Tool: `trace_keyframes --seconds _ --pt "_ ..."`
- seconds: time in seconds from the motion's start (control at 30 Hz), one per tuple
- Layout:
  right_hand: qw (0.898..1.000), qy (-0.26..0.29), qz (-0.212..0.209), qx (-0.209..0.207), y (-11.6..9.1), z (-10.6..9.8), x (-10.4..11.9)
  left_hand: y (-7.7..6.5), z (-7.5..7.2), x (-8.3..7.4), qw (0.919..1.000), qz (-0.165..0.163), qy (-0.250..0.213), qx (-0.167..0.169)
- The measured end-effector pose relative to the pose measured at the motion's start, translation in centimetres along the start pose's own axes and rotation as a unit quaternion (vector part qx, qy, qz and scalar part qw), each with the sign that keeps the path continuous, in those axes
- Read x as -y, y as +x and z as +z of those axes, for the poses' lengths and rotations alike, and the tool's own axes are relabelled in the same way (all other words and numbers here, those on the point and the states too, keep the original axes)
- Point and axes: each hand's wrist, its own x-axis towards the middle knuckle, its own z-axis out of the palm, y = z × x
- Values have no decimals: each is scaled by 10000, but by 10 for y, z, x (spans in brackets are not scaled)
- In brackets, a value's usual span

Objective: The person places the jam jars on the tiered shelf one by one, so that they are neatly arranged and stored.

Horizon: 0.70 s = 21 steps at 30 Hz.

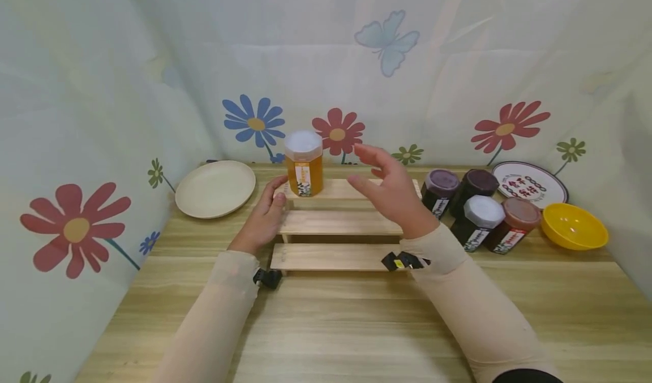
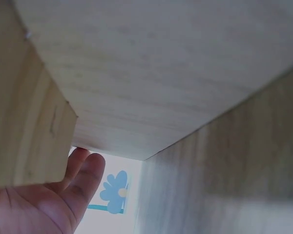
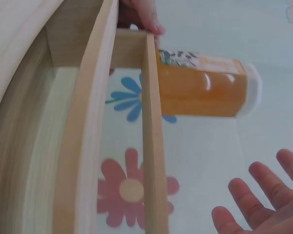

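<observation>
An octagonal jar of amber honey [image 1: 308,173] with a white lid stands upright near the left end of the top step of a three-step wooden rack [image 1: 338,223]. My left hand [image 1: 267,216] grips the rack's left end just beside the jar; in the left wrist view its fingers [image 2: 85,178] show past the wooden side piece. To the right of the jar, my right hand [image 1: 389,190] hangs in the air above the rack, fingers spread and holding nothing. The right wrist view shows those spread fingers [image 3: 259,197] apart from the honey jar [image 3: 202,87].
Several dark jars [image 1: 479,222] stand together right of the rack. Beside them are a yellow bowl [image 1: 574,227] and a white plate with red writing [image 1: 530,184]. A cream plate [image 1: 215,189] leans at the back left. A flowered curtain [image 1: 326,66] hangs behind the wooden table [image 1: 326,326].
</observation>
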Motion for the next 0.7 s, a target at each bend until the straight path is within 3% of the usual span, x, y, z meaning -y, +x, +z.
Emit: trace_keyframes --seconds 0.27,0.47,0.7 --pt "9976 -555 379 -188 -35 -52 2 -1 1 0 10000 -35 -11 -21" --pt "9871 -1406 673 -354 -59 -80 8 -4 0 -3 9999 -123 64 5" --pt "9794 -1712 1012 -356 -73 -113 13 -3 0 -5 9999 -22 117 1"
